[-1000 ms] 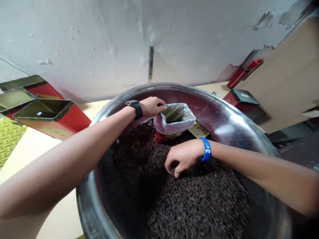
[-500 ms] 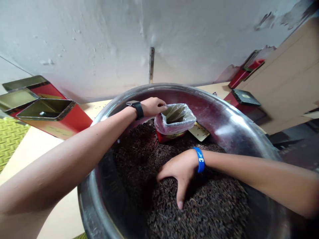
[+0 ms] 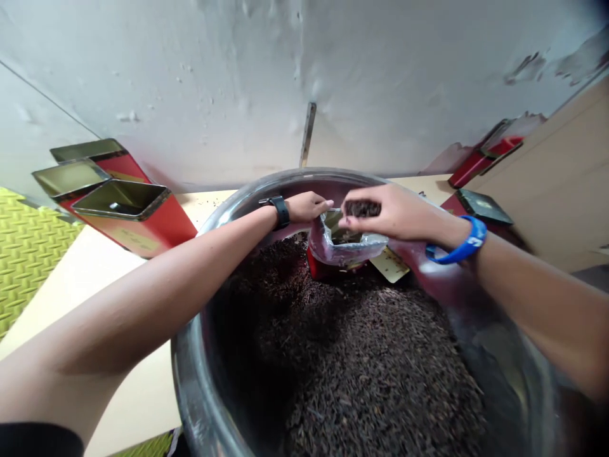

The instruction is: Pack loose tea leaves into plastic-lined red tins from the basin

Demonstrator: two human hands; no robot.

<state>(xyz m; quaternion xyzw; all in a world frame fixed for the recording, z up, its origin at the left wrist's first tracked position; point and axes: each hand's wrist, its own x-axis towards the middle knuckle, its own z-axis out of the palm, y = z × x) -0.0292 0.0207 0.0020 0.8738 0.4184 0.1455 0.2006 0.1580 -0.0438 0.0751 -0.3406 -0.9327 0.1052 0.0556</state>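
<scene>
A large metal basin (image 3: 190, 374) holds a heap of dark loose tea leaves (image 3: 380, 355). Inside it, near the far wall, stands a red tin (image 3: 321, 266) lined with a clear plastic bag (image 3: 342, 254) folded over its rim. My left hand (image 3: 307, 207), with a black watch at the wrist, pinches the bag's left rim. Right above the bag's mouth is my right hand (image 3: 394, 212), curled around a clump of tea leaves (image 3: 362, 208); a blue wristband sits behind it. Beside the tin a yellowish lid (image 3: 391, 264) lies on the tea.
Several open red tins (image 3: 137, 216) stand on the pale table (image 3: 114, 317) at left. More red tins (image 3: 480, 209) are at right, by a cardboard-coloured panel (image 3: 566, 171). A grey wall (image 3: 214, 76) rises behind the basin. Yellow-green matting (image 3: 38, 254) covers the floor at left.
My right hand has risen from the tea heap to above the bag's mouth, now with tea leaves in it. My left hand stays on the bag's rim. The view has shifted slightly.
</scene>
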